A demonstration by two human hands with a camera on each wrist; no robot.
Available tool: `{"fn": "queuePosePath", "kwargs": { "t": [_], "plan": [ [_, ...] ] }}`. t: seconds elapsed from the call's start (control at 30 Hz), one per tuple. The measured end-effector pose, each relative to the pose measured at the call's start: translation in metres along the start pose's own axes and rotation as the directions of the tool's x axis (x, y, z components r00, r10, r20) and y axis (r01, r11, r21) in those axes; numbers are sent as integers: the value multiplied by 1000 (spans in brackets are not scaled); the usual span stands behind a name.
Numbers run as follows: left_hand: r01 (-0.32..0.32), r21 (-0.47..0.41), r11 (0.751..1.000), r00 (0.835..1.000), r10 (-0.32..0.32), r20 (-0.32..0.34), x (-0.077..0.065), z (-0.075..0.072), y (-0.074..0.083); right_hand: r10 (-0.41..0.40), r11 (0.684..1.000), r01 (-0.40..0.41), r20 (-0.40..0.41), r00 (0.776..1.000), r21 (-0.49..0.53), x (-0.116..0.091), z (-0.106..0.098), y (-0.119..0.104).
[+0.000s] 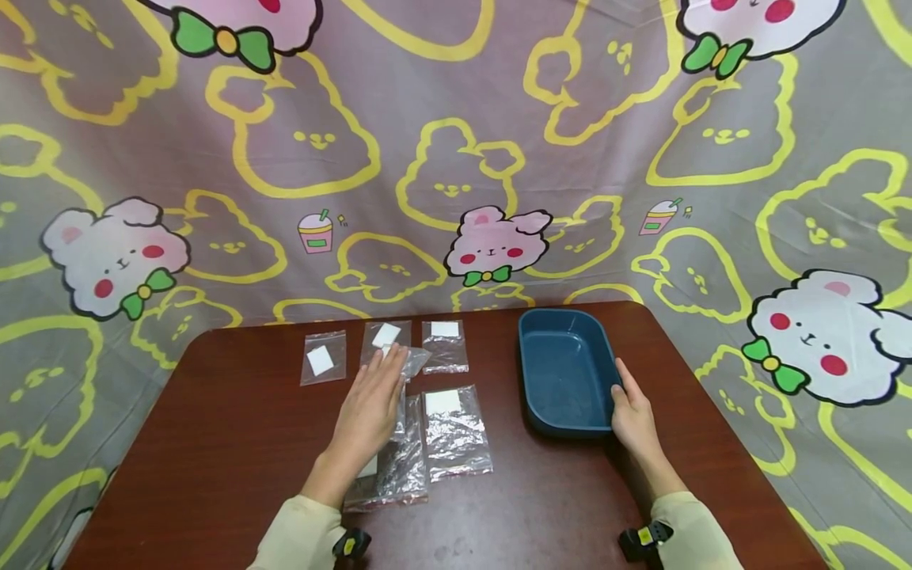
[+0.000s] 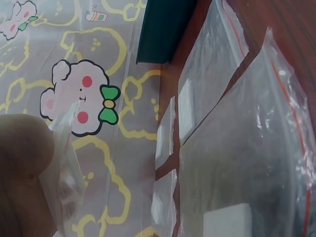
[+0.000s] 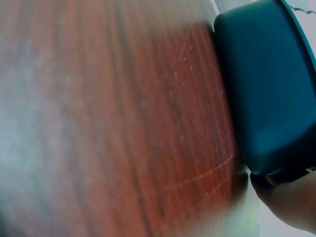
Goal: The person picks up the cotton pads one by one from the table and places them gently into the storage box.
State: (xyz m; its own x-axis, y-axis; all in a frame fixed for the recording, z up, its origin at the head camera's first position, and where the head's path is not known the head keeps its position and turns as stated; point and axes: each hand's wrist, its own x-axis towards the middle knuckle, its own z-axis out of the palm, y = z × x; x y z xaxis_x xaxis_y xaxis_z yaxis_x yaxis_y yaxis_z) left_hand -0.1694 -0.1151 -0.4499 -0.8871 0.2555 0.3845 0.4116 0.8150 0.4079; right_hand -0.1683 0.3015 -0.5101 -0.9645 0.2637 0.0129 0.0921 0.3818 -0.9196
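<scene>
My left hand (image 1: 370,404) pinches a clear plastic bag (image 1: 413,362) above the table; in the left wrist view the thumb (image 2: 24,148) presses the held bag (image 2: 69,182). My fingers hide its contents. Below that hand lies a larger zip bag (image 1: 399,467) with a white block in it, and beside it another bag (image 1: 456,435) with a white block. My right hand (image 1: 634,416) lies along the right side of a dark blue rectangular tub (image 1: 570,372), its visible fingers straight, thumb at the rim. In the right wrist view the tub (image 3: 271,89) sits on the wood.
Three smaller clear bags, each with a white piece, lie toward the table's back: the left bag (image 1: 335,360), the middle bag (image 1: 368,348), partly behind my hand, and the right bag (image 1: 445,360). A patterned curtain (image 1: 399,95) hangs behind the brown table (image 1: 214,443).
</scene>
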Motion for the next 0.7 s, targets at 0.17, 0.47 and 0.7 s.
{"fn": "queuePosePath", "kwargs": {
  "t": [0.17,0.47,0.7],
  "plan": [
    [-15,6,1000,1000,15,11,3,4,5,1,1000,-1,2,1000,2,-1,0,-1],
    [-44,-1,999,999,44,18,9,13,15,-2,1000,2,1,1000,16,0,0,2],
    [-39,-20,999,999,40,33,12,19,23,-9,1000,9,-11,1000,1,1,0,2]
  ]
}}
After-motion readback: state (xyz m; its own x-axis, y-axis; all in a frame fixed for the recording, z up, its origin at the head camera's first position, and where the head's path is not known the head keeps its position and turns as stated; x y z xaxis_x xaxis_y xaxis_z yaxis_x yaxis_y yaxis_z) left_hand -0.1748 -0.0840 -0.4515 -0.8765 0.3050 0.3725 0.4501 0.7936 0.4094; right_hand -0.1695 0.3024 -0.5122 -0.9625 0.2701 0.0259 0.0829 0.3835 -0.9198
